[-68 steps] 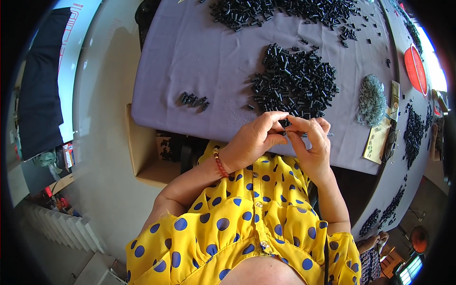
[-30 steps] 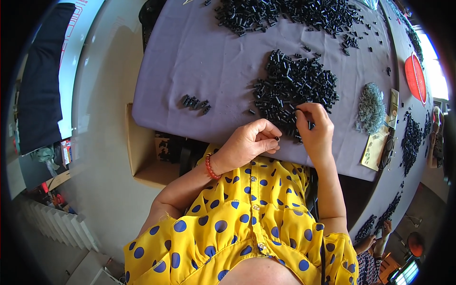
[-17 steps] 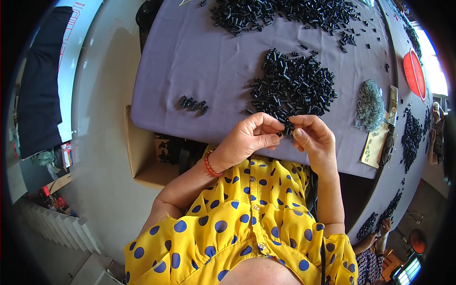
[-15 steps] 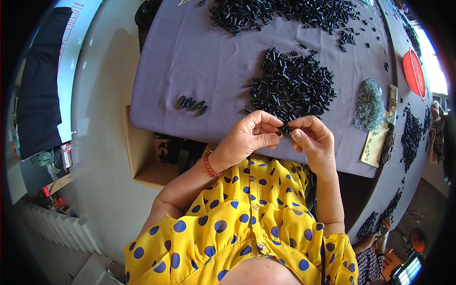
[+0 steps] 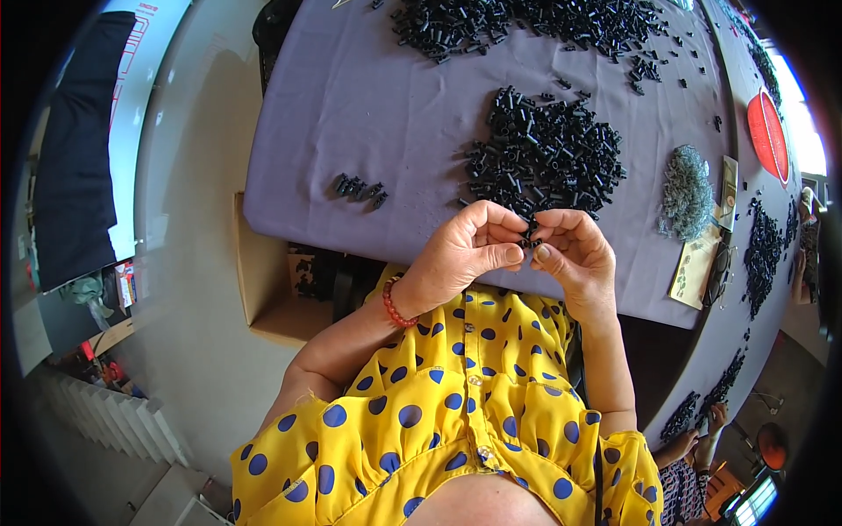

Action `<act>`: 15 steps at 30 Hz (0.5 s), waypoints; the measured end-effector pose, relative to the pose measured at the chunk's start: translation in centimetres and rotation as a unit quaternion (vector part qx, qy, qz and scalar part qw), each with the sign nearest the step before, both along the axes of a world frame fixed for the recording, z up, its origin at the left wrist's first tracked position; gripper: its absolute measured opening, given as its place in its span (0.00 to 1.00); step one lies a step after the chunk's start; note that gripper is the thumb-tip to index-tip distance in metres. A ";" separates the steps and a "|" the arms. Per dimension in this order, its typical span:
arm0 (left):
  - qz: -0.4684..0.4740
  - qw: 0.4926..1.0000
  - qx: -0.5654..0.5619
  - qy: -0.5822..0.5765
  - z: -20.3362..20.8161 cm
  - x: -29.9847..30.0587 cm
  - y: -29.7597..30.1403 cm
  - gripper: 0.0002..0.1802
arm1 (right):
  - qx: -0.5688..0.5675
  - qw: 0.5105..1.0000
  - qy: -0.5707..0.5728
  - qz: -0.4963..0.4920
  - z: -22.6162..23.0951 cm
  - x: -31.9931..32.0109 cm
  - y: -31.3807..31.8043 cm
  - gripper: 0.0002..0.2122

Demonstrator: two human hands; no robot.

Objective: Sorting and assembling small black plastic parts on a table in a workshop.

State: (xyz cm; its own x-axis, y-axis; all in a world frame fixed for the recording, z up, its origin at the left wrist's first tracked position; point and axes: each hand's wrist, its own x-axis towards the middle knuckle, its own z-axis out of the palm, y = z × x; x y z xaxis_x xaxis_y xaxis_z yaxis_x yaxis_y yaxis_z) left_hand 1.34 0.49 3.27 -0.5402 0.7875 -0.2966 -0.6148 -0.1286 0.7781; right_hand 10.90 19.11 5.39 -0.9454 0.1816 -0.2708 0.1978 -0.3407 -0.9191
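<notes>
on the bench (image 5: 368, 114), the pile of parts (image 5: 548, 158) lies in front of a farther pile (image 5: 452, 26), with a small cluster (image 5: 358, 189) to its left and a heap of bits (image 5: 687, 195) to its right.

A red oval basket (image 5: 768, 136) sits at the right. Eyeglasses (image 5: 720, 270) lie just beside a yellow sheet (image 5: 691, 273). An open cardboard box (image 5: 250, 280) stands below the near edge of the bench (image 5: 377, 114), left of centre. At far left, a dark cloth (image 5: 79, 158) partly covers a white panel (image 5: 132, 149).
</notes>
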 end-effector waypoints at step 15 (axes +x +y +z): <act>-0.005 0.995 -0.041 0.090 -0.2 0.5 0.0 0.15 | 0.041 0.999 -0.003 0.008 -0.1 0.1 -0.1 0.18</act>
